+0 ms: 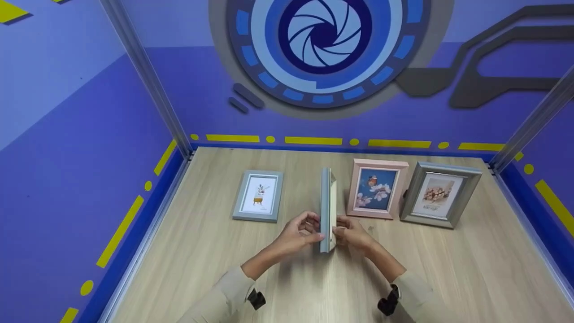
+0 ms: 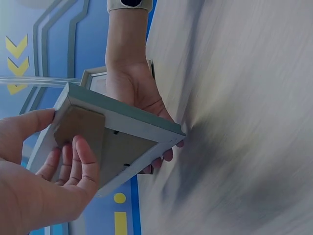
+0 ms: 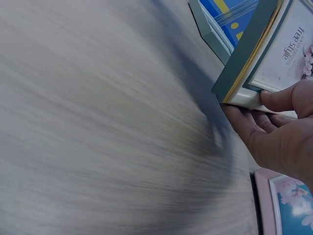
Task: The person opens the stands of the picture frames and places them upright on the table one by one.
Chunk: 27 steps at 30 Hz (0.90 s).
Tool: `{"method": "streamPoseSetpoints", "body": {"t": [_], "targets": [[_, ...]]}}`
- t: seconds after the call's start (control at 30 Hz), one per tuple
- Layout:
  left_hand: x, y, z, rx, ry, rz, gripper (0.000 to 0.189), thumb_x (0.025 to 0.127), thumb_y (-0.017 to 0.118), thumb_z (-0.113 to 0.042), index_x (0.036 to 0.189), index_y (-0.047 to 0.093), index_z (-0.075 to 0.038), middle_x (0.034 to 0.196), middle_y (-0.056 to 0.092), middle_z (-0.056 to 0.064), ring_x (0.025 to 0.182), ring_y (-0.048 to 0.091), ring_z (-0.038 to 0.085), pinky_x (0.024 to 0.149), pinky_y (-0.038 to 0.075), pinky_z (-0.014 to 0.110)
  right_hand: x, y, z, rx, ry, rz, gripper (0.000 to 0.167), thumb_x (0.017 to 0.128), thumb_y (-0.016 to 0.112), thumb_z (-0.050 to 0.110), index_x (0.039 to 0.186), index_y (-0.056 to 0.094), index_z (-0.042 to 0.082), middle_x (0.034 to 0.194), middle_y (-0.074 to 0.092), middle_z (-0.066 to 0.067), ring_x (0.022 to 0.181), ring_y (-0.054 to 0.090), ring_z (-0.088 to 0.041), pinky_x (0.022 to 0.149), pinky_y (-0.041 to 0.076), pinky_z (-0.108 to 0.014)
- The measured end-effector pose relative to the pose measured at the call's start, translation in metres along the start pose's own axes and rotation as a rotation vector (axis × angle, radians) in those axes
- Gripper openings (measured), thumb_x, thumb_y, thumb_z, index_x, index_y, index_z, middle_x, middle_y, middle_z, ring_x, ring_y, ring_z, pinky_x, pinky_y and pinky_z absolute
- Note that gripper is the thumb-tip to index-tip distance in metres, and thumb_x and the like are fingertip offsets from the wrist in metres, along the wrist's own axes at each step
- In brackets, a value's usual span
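Observation:
A picture frame (image 1: pixel 325 197) stands edge-on between both hands, its grey-blue edge (image 2: pixel 124 112) and brown back stand (image 2: pixel 80 128) showing in the left wrist view. My left hand (image 1: pixel 293 235) is on the back side, thumb at the frame's edge and fingers curled by the stand. From the front side my right hand (image 1: pixel 356 235) grips the lower part, thumb on the front border and fingers under the edge. The right wrist view shows the front, with printed words and pink flowers (image 3: pixel 308 63).
Left of the hands lies a grey-blue picture frame (image 1: pixel 274 211) with a small plant print. To the right stand a pink frame (image 1: pixel 354 190) with blossoms and a silver-grey frame (image 1: pixel 462 197). Patterned blue walls (image 1: pixel 179 67) enclose the wooden table (image 1: pixel 193 251).

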<state>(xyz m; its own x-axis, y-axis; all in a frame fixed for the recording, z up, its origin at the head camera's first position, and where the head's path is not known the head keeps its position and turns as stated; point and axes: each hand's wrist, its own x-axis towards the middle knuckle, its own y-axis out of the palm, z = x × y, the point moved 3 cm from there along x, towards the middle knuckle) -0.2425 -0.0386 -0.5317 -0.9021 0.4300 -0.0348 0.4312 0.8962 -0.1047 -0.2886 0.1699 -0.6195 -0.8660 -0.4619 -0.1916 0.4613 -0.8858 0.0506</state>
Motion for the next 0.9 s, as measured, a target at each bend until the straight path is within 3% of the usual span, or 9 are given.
{"method": "streamPoseSetpoints", "body": {"t": [0.2,0.4,0.53,0.7,0.9], "targets": [[0.001,0.001,0.003,-0.088,0.025,0.064,0.042,0.098,0.067,-0.016,0.136,0.055,-0.005,0.129,0.058,0.019,0.106,0.058,0.014,0.085,0.056,0.034,-0.001,0.003,0.001,0.026,0.005,0.032,0.045,0.103,0.048,0.002,0.146,0.044,-0.009,0.123,0.070,-0.006,0.099,0.068,-0.013,0.087,0.058,-0.034],[0.000,0.001,0.008,-0.120,0.062,0.107,0.050,0.095,0.073,-0.013,0.141,0.054,-0.008,0.140,0.056,0.012,0.123,0.057,0.028,0.090,0.055,0.027,-0.001,0.005,0.000,0.065,0.018,0.052,0.039,0.099,0.051,0.000,0.138,0.053,-0.006,0.107,0.072,0.001,0.087,0.065,-0.011,0.072,0.051,-0.027],[0.001,0.002,0.011,-0.167,0.081,0.115,0.053,0.094,0.073,-0.010,0.143,0.053,-0.006,0.144,0.054,0.011,0.132,0.054,0.033,0.094,0.056,0.027,-0.003,0.005,0.000,0.071,0.029,0.045,0.039,0.098,0.053,0.000,0.137,0.054,-0.006,0.104,0.072,0.001,0.083,0.062,-0.009,0.070,0.048,-0.027],[0.002,0.002,0.011,-0.207,0.084,0.111,0.053,0.093,0.072,-0.007,0.142,0.052,-0.001,0.143,0.055,0.013,0.130,0.056,0.029,0.096,0.057,0.028,-0.003,0.004,-0.001,0.051,0.047,0.018,0.045,0.098,0.057,0.003,0.141,0.052,-0.007,0.111,0.073,-0.002,0.087,0.064,-0.011,0.075,0.050,-0.030],[-0.001,-0.003,0.012,-0.174,0.068,0.072,0.050,0.090,0.073,-0.001,0.137,0.056,0.004,0.133,0.063,0.020,0.121,0.062,0.030,0.094,0.058,0.027,-0.004,0.004,-0.004,0.080,0.070,0.032,0.053,0.102,0.056,0.010,0.150,0.041,-0.007,0.135,0.066,-0.010,0.110,0.067,-0.015,0.095,0.055,-0.038]]}}
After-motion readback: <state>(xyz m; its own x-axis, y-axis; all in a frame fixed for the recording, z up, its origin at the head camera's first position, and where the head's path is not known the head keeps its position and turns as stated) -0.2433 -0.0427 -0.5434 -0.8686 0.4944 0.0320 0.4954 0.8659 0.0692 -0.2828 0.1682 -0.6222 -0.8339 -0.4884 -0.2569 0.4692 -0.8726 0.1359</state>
